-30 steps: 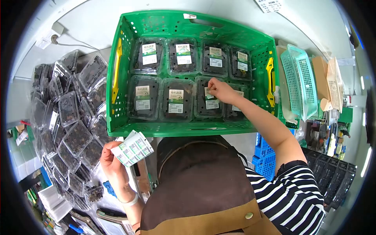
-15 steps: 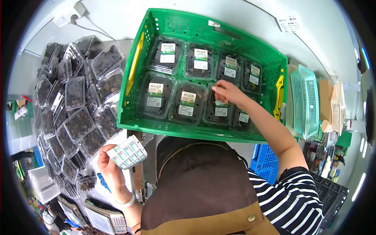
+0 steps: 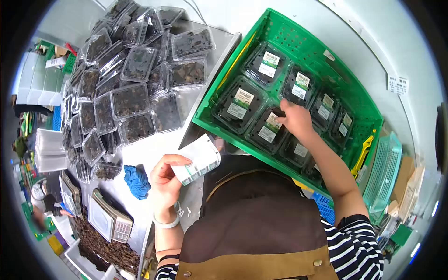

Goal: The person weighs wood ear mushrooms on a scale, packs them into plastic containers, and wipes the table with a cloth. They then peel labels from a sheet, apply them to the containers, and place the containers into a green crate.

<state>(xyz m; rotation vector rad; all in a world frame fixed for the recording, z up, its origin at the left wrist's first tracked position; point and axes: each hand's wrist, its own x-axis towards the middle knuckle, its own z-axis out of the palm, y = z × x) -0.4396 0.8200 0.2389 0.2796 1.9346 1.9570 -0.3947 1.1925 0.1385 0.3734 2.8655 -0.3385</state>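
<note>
Landmark = green crate (image 3: 219,91), sitting tilted on the grey table (image 3: 154,149) at upper right of view. Crate holds clear clamshell boxes of dark stuff, packed in two rows, most w/ a green-white label on the lid.

Right hand (image 3: 295,120) is inside the crate, near its front wall, fingers curled down and pressing flat on the lid of one clamshell box (image 3: 280,116) in the front row. Can't tell if anything is pinched under the fingertips, they're hidden by the back of the hand. Labelled box (image 3: 240,103) sits just left of it, another labelled box (image 3: 300,86) just behind it.

Left hand (image 3: 165,179) is outside the crate, just below its front-left corner, over the table edge. Closed grip, thumb on top, fingers wrapped under a label sheet stack (image 3: 198,160), white w/ small green stickers along the lower edge. Stack is bent, pointing toward the crate, not touching it. White band on that wrist.

Left of crate: big loose pile of unlabelled clamshells (image 3: 126,70) on the table, touching one another, no stickers visible. Blue cloth (image 3: 136,181) lies below the pile, left of the left hand. Scale (image 3: 109,219) further down-left from crate, near table edge. Light teal basket (image 3: 385,172) just off the crate's right end.
</note>
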